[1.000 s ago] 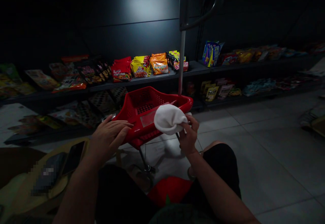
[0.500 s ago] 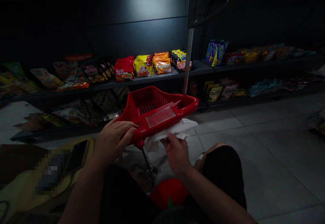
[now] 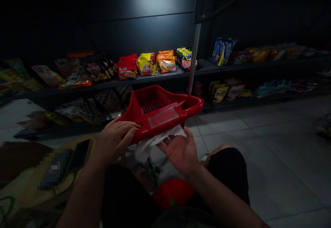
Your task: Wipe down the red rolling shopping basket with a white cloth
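Note:
A red plastic shopping cart basket [image 3: 190, 107] with perforated walls and a framed panel on its front bar stands before me. My left hand [image 3: 116, 136] wraps over the left end of that bar. Under the bar, my right hand [image 3: 181, 148] is turned palm up, its fingers pressing a thin white cloth [image 3: 150, 145] toward the underside. The cloth hides part of those fingers and hangs down to the left. I cannot tell whether it is fabric or paper.
A metal pole [image 3: 196, 52] rises behind the basket's right side. Shelves [image 3: 155, 79] beyond carry snack packets [image 3: 147, 64]. At lower left, a phone [image 3: 79, 155] lies on a light wooden stool-like surface [image 3: 62, 183]. A caster [image 3: 154, 168] shows below, on the tiled floor [image 3: 274, 152].
My right hand has rolled palm up, and the white cloth has shifted left beneath the bar. My left hand keeps its place on the basket. The view has tilted slightly down.

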Demonstrator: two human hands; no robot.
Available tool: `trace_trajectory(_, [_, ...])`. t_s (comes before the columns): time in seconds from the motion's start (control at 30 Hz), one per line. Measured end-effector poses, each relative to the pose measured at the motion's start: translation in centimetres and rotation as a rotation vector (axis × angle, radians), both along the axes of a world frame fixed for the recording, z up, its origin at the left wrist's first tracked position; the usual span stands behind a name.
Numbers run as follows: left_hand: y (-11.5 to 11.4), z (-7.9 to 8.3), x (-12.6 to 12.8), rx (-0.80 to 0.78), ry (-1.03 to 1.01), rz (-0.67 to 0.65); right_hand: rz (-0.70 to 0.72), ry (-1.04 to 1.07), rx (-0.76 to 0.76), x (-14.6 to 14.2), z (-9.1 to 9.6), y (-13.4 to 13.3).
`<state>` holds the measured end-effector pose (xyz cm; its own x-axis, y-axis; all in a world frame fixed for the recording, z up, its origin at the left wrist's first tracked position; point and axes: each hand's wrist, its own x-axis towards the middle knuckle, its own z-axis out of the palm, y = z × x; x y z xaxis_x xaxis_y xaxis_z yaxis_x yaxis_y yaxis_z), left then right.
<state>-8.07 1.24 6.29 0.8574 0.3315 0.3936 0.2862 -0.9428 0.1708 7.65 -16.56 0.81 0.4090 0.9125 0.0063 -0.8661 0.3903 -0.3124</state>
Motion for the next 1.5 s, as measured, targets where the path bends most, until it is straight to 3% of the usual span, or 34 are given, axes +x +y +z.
trace_trajectory(0.1, [-0.2, 0.1, 0.3, -0.006, 0.001, -0.007, -0.064, 0.045, 0.003, 0.3, 0.2, -0.1])
trace_trajectory(0.27, [-0.6, 0.1, 0.4, -0.026, -0.034, 0.006, 0.267, 0.157, 0.058, -3.6, 0.1, 1.2])
trace_trajectory(0.33, [-0.5, 0.1, 0.2, -0.034, -0.029, 0.021, 0.303, 0.194, 0.012, -4.3, 0.0, 1.5])
trace_trajectory(0.5, [0.1, 0.1, 0.0, -0.023, -0.001, 0.009, -0.042, 0.256, -0.152, -1.0, -0.3, 0.9])
trace_trajectory(0.6, [-0.1, 0.2, 0.2, 0.015, -0.016, -0.012, -0.179, 0.255, -0.182, 1.0, -0.5, 0.2])
trace_trajectory(0.73, [-3.4, -0.4, -0.4, 0.157, -0.403, 0.117, -0.201, 0.21, -0.195, 1.3, -0.7, 0.0])
trace_trajectory(0.8, [-6.1, -1.7, -0.6, -0.001, -0.542, 0.061, -0.187, 0.188, -0.188, 1.1, -0.8, 0.0])
trace_trajectory(0.87, [-8.7, -3.5, -0.3, -0.429, -0.418, -0.028, -0.162, 0.157, -0.152, 1.0, -0.8, 0.0])
trace_trajectory(0.9, [-9.7, -4.5, 0.2, -0.678, -0.318, -0.009, -0.151, 0.138, -0.134, 1.0, -0.9, -0.1])
trace_trajectory(0.97, [-10.8, -6.5, 1.5, -1.093, -0.358, 0.072, -0.148, 0.083, -0.128, 1.0, -1.2, -0.1])
trace_trajectory(1.07, [-10.8, -8.5, 3.4, -1.426, -0.484, 0.073, -0.186, -0.041, -0.224, 0.5, -2.1, -0.1])
trace_trajectory(1.17, [-10.4, -9.0, 4.7, -1.547, -0.518, 0.027, -0.22, -0.209, -0.336, 0.1, -3.3, -0.2])
trace_trajectory(1.3, [-10.1, -8.4, 5.7, -1.596, -0.693, 0.202, -0.205, -0.395, -0.443, 1.2, -4.8, -0.7])
trace_trajectory(1.43, [-10.0, -8.3, 6.2, -1.429, -0.681, 0.319, -0.435, -0.487, -0.5, 1.8, -5.3, -1.6])
trace_trajectory(1.5, [-10.2, -8.1, 5.8, -1.306, -0.557, 0.302, -0.325, -0.615, -0.421, 1.1, -5.4, -1.9])
